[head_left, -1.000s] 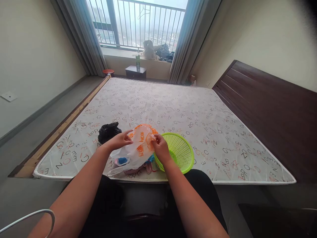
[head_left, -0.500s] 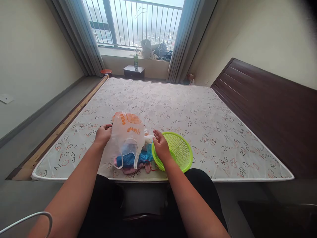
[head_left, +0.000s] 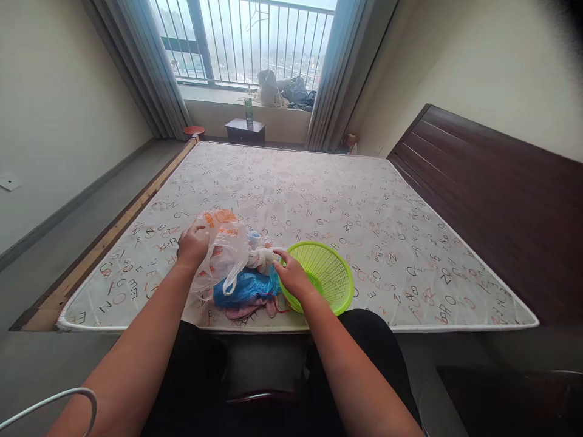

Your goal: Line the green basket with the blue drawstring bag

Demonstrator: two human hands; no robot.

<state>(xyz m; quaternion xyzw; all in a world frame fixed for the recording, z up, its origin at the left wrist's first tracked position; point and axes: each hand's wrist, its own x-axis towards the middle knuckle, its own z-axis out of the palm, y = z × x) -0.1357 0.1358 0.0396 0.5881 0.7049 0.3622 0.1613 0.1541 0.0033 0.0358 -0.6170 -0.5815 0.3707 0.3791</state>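
A translucent plastic bag (head_left: 223, 243) with orange print lies loosely on the mattress, one handle loop hanging toward me. My left hand (head_left: 193, 245) is closed on its left side, fingers bent against the film. To the right, my right hand (head_left: 291, 273) reaches over the rim of a green plastic basket (head_left: 334, 267) and has its thumb and fingers closed at the end of a bunched white plastic bag (head_left: 260, 260). Below these lies a crumpled blue plastic bag (head_left: 243, 287), with a pink cloth-like item (head_left: 248, 308) partly under it.
The letter-patterned mattress (head_left: 291, 188) spreads out in front of me, its near edge by my knees. A dark headboard (head_left: 483, 164) stands at the right. Beyond the far edge are a small nightstand (head_left: 245, 132) with a green bottle (head_left: 248, 113) and a red stool (head_left: 194, 132).
The orange-printed bag has sunk and shifted left with my left hand, uncovering more of the white and blue bags. My right hand has lowered and closed at the white bag.
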